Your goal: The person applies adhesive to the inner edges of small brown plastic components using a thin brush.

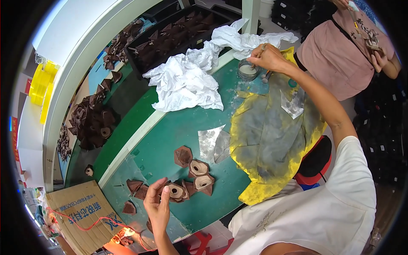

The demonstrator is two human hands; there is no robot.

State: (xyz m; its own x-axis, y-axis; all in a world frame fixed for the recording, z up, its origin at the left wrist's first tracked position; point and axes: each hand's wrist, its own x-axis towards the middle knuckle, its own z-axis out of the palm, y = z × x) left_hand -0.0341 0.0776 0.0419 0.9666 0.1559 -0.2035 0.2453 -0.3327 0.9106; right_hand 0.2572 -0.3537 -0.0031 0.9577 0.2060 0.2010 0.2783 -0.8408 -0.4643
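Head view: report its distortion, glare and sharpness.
In the head view, the white post at the left bows into an arc and the corners go black; also in the head view, an orange glow glares beside the cardboard box, the crumpled white sheet is bright with its folds readable, and the left hand shows clear outlines.

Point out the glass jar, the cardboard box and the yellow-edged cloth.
Glass jar [247, 77], head view: near wall.
Cardboard box [84, 209], head view: printed face.
Yellow-edged cloth [274, 134], head view: grey middle.
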